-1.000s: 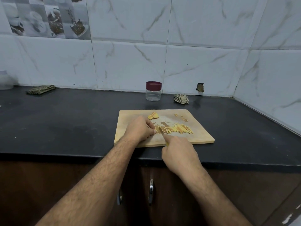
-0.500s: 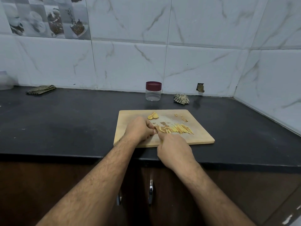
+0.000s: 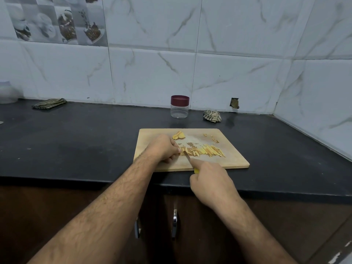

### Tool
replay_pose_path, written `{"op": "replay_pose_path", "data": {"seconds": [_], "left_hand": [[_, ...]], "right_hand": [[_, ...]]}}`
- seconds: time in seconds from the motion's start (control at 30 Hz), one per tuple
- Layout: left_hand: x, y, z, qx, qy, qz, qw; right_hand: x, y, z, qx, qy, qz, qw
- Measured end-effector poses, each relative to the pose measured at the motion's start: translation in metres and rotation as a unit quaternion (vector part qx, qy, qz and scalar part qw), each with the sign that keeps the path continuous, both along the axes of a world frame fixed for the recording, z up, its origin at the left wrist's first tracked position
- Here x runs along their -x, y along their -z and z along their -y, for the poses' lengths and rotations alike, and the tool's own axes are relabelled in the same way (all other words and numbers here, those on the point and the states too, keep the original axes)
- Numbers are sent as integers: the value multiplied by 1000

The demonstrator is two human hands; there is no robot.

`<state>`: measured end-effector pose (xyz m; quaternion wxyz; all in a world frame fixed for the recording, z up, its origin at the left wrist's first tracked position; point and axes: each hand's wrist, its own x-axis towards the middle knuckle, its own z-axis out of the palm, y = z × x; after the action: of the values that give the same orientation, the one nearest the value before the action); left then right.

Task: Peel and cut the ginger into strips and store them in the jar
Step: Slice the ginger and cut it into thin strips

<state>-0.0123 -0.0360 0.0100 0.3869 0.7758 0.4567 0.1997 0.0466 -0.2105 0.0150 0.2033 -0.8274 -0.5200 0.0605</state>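
Two hands work over a wooden cutting board [image 3: 234, 161] on the black counter [image 3: 76, 145]: the right hand [image 3: 211, 180] curls its grip round a yellow-handled knife [image 3: 187, 159]. Left of the blade, the left hand [image 3: 163, 147] pinches ginger; cut ginger strips [image 3: 207, 151] lie right of it. Beyond both grips stands a lidded jar [image 3: 179, 109], with no readable writing.

Bare, hairy forearms; unadorned hands [image 3: 209, 180].

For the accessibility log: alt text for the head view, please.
On a wooden cutting board, the right hand slices ginger with a yellow-handled knife while the left hand steadies it beside cut strips. A lidded empty jar stands behind on the dark counter.
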Motion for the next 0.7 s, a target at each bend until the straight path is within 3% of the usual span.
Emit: {"op": "replay_pose_path", "data": {"seconds": [0.2,0.7], "left_hand": [[-3,5,0,-29,-36,6,999],[-4,5,1,-48,-48,-10,998]], "right_hand": [[-1,-3,-9,-24,-13,-22,999],[2,2,-30,-3,-11,32,999]]}}
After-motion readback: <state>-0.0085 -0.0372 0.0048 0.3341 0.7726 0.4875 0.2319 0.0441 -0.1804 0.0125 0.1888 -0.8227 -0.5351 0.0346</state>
